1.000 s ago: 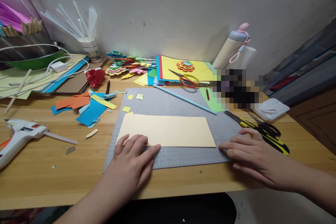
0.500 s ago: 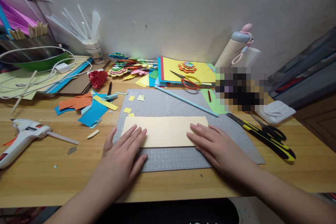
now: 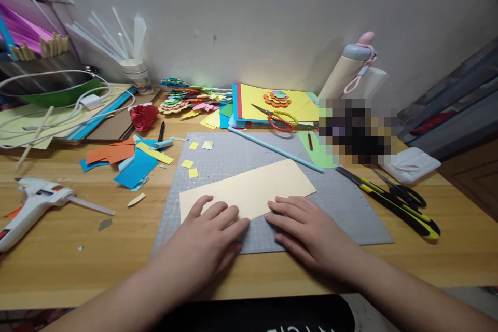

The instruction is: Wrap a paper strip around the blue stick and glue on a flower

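soft light, dim upper-right corner, stretched edges

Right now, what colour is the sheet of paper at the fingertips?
Pale cream; the sheet shows in the head view.

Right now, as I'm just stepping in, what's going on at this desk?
Someone is handling a long strip of cream paper with two bare hands. It lies at a slant on a gray cutting mat, its right end farther from the person. The left hand spreads over its near left part; the fingertips of the right hand are at its near edge. A light blue stick lies beyond the paper, and a glue gun sits off to the left.
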`<state>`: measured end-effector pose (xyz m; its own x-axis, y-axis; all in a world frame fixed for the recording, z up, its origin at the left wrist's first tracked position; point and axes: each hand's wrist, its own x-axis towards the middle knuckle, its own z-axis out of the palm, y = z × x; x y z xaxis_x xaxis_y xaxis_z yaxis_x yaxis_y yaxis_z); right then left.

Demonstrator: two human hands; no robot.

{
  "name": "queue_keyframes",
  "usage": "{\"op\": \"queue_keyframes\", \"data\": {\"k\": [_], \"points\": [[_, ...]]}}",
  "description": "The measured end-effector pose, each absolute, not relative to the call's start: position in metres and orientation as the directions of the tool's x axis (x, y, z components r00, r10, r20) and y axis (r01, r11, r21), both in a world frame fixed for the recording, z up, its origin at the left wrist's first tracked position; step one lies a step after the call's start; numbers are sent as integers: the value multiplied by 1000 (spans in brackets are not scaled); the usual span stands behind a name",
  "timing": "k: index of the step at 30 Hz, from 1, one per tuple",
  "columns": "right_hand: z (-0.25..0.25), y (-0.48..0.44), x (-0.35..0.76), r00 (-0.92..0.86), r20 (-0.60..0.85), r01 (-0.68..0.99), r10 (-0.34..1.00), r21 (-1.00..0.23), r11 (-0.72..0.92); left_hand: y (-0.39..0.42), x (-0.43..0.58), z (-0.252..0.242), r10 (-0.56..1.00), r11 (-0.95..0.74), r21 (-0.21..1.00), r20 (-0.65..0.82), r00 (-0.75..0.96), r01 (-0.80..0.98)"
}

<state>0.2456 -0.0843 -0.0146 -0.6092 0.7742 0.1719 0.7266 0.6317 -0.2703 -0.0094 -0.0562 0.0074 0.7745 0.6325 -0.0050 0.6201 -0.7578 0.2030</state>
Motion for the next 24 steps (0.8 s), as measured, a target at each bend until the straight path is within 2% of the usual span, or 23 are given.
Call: {"op": "queue_keyframes", "data": {"k": [3, 8, 12, 20, 24], "points": [[-15, -84, 246, -598, 154, 734, 786, -289, 615, -53, -8, 6, 611, -777, 179, -12, 792, 603], [-15, -83, 244, -588, 157, 736, 793, -301, 606, -52, -10, 5, 599, -800, 33, 68, 798, 599], [-15, -84, 243, -581, 160, 738, 798, -308, 600, -52, -15, 5, 551, -831, -20, 110, 827, 556], [-16, -84, 246, -574, 159, 742, 803, -313, 592, -56, -26, 7, 540, -835, -35, 145, 829, 550], [-17, -84, 245, -576, 164, 740, 801, -312, 596, -60, -36, 12, 563, -824, -1, 103, 820, 566]]}}
